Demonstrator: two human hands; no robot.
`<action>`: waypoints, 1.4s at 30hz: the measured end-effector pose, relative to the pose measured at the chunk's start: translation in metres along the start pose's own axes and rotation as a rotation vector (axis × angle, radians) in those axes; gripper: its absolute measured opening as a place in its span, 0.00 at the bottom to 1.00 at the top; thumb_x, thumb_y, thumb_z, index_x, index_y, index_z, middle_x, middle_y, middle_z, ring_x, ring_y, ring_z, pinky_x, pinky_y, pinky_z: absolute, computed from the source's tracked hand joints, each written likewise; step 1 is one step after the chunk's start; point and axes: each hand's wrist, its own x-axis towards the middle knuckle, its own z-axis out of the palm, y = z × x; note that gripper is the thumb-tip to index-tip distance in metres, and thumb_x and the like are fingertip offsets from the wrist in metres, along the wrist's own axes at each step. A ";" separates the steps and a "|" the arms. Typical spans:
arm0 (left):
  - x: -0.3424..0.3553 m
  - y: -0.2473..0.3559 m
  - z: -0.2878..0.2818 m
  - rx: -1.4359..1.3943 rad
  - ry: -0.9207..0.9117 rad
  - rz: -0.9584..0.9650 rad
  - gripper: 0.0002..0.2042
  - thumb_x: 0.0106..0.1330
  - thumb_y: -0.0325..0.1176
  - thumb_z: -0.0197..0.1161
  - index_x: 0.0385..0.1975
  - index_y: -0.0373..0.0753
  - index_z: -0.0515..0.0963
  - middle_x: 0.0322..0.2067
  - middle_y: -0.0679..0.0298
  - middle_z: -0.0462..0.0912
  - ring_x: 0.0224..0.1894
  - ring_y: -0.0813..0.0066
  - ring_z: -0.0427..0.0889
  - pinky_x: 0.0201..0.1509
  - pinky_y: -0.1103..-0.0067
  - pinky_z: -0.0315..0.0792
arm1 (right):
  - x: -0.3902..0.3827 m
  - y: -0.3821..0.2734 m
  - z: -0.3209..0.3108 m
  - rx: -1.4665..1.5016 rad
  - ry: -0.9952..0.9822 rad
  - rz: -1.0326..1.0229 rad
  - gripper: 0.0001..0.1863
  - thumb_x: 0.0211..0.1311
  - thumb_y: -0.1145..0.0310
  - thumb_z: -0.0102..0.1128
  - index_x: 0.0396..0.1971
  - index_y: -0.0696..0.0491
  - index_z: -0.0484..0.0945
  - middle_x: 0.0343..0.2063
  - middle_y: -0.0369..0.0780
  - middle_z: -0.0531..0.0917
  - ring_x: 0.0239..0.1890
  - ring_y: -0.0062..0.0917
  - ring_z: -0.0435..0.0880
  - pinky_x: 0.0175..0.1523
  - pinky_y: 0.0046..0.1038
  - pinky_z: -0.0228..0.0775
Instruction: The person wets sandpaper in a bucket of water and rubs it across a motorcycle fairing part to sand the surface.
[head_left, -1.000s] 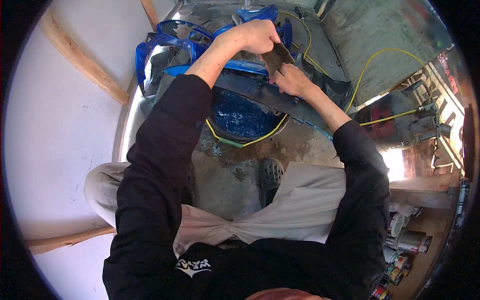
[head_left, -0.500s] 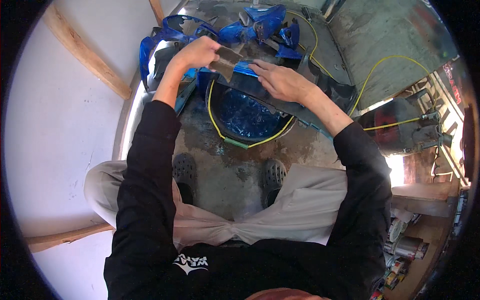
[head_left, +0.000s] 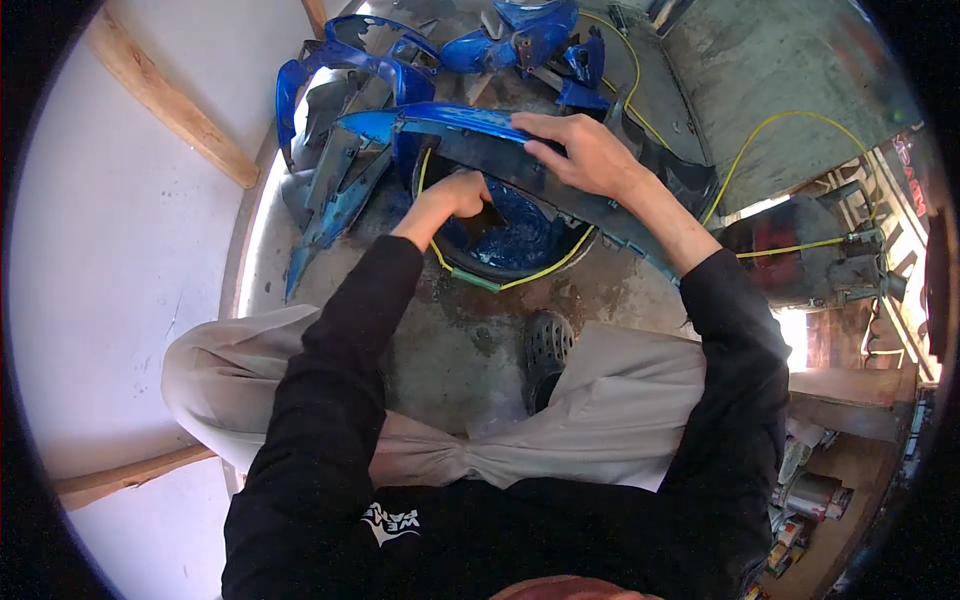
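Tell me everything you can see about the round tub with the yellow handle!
The round, dark tub looks like rubber or plastic, blue inside with pale patches. Its thin yellow handle, with a green grip, lies around the near side. It stands upright on the grey floor. A long panel hides its far part. The left hand holds a brownish sheet at its opening; whether these touch it, I can't tell.

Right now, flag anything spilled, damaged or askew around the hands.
Dark, damp-looking patches mark the concrete floor on the person's side of the bucket, as if something spilled. The blue panel under the right hand looks patchy, pale streaks breaking its gloss.
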 end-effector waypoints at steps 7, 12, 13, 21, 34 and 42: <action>0.047 -0.043 0.063 0.204 -0.035 -0.341 0.17 0.68 0.29 0.70 0.56 0.33 0.87 0.62 0.43 0.86 0.65 0.46 0.85 0.68 0.58 0.81 | -0.011 -0.011 -0.003 0.014 -0.035 0.265 0.30 0.83 0.50 0.58 0.68 0.61 0.79 0.63 0.54 0.86 0.64 0.52 0.85 0.69 0.43 0.76; 0.056 -0.033 0.083 0.122 -0.287 -0.431 0.17 0.74 0.33 0.65 0.59 0.33 0.84 0.59 0.42 0.87 0.62 0.48 0.87 0.63 0.56 0.84 | -0.025 -0.002 0.005 0.041 0.051 0.247 0.31 0.82 0.47 0.57 0.67 0.59 0.80 0.57 0.57 0.88 0.57 0.56 0.87 0.64 0.48 0.79; 0.049 -0.042 0.077 0.125 -0.284 -0.447 0.17 0.74 0.33 0.65 0.59 0.33 0.84 0.59 0.42 0.87 0.62 0.48 0.87 0.63 0.56 0.84 | -0.020 -0.004 0.007 0.051 0.055 0.235 0.31 0.82 0.47 0.57 0.67 0.59 0.80 0.57 0.57 0.88 0.57 0.56 0.87 0.64 0.48 0.79; 0.010 -0.007 0.010 -0.907 -0.307 -0.415 0.09 0.74 0.17 0.60 0.48 0.31 0.83 0.46 0.60 0.83 0.51 0.65 0.86 0.55 0.66 0.91 | -0.019 -0.002 0.008 -0.004 0.075 0.200 0.29 0.83 0.51 0.56 0.66 0.61 0.81 0.58 0.57 0.87 0.59 0.55 0.86 0.64 0.47 0.78; -0.051 0.049 -0.148 -0.820 -0.328 -0.093 0.03 0.71 0.21 0.68 0.34 0.35 0.83 0.36 0.67 0.85 0.41 0.76 0.88 0.48 0.77 0.87 | -0.023 0.002 0.003 0.017 0.013 0.249 0.26 0.85 0.57 0.54 0.68 0.62 0.79 0.65 0.54 0.84 0.67 0.50 0.83 0.72 0.44 0.73; -0.031 0.099 -0.209 -0.391 0.100 -0.032 0.07 0.69 0.17 0.63 0.39 0.27 0.89 0.37 0.59 0.91 0.40 0.74 0.92 0.46 0.75 0.89 | -0.014 -0.014 -0.004 -0.051 -0.150 0.305 0.26 0.85 0.58 0.53 0.71 0.61 0.76 0.66 0.54 0.83 0.68 0.52 0.82 0.71 0.46 0.73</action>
